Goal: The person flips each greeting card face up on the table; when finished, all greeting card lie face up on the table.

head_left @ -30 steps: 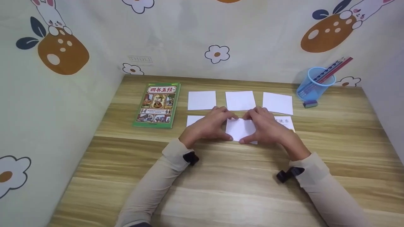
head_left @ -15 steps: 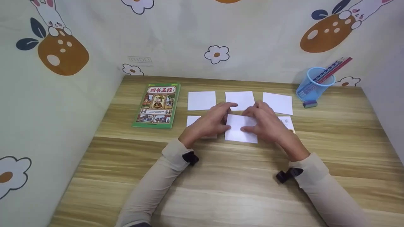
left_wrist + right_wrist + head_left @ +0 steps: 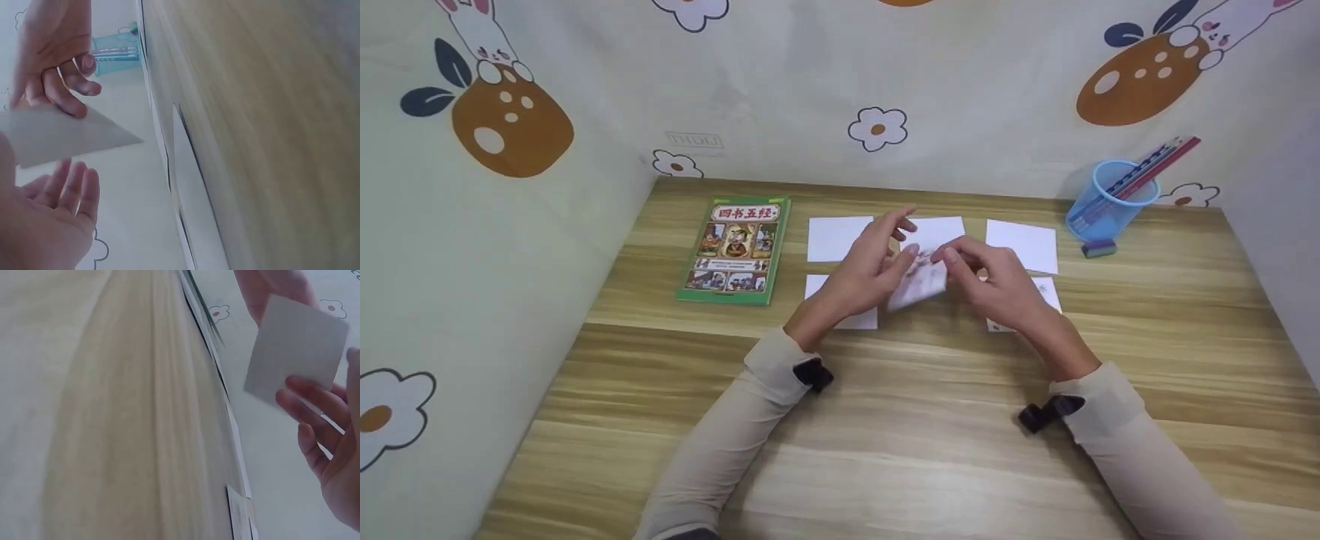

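A small white card (image 3: 922, 285), its printed side blurred, is lifted and tilted above the table. My right hand (image 3: 1001, 289) pinches it near its upper right corner in the head view. My left hand (image 3: 866, 266) is at the card's left side, fingers extended and thumb tip right at the upper edge. The plain back of the card (image 3: 67, 135) shows in the left wrist view, between the right hand (image 3: 56, 62) above and the left hand (image 3: 56, 219) below. In the right wrist view, right-hand fingers (image 3: 320, 396) lie against the card's back (image 3: 298, 349).
Blank white cards lie behind: one at left (image 3: 832, 236), one in the middle (image 3: 941, 227), one at right (image 3: 1020, 246). Another card (image 3: 859, 321) is partly under the left hand; a printed card (image 3: 1050, 292) is by the right. A book (image 3: 735, 251), pencil cup (image 3: 1102, 206) and eraser (image 3: 1099, 248) stand around.
The middle front card, lying blank side up between both hands, has been picked up and turned so its printed side shows. The left hand's fingers have straightened and moved slightly forward.
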Available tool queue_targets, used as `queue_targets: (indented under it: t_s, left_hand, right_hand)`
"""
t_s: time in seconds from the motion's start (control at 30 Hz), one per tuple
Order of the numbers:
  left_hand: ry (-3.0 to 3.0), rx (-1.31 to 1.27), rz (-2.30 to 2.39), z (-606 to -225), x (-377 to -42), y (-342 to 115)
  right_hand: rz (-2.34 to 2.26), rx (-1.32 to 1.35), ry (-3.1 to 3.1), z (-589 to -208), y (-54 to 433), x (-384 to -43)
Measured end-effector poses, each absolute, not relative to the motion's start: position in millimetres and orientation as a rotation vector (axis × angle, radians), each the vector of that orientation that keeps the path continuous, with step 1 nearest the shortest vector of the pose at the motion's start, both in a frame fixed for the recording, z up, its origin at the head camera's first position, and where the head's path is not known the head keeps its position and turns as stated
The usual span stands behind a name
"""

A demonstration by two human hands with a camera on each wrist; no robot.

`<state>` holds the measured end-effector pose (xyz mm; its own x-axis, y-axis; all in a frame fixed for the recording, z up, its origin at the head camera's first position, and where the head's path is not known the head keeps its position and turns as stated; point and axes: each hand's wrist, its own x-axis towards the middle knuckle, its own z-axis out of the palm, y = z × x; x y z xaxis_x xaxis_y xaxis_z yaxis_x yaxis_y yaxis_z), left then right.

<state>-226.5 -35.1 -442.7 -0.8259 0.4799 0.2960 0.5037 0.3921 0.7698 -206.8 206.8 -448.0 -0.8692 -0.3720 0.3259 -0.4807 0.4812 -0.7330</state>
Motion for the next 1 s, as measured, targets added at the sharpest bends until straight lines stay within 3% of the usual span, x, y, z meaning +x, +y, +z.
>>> queue_targets:
  t_s: [0.23,0.53,1.0]
  left_hand:
    - [-2.675,-1.019,-1.354,-444.9,-226.7,-37.1]
    - [-2.820,-1.114,-1.382,-447.9,-226.4,-38.5]
    - [-3.119,-0.941,-1.012,-449.1,-225.7,-37.8]
  right_hand:
    - [1.337,0.841,-2.597,-450.8,206.2,-207.3]
    - [1.221,0.767,-2.734,-456.3,210.4,-211.5]
    - [0.876,0.885,-3.101,-457.2,214.6,-205.6]
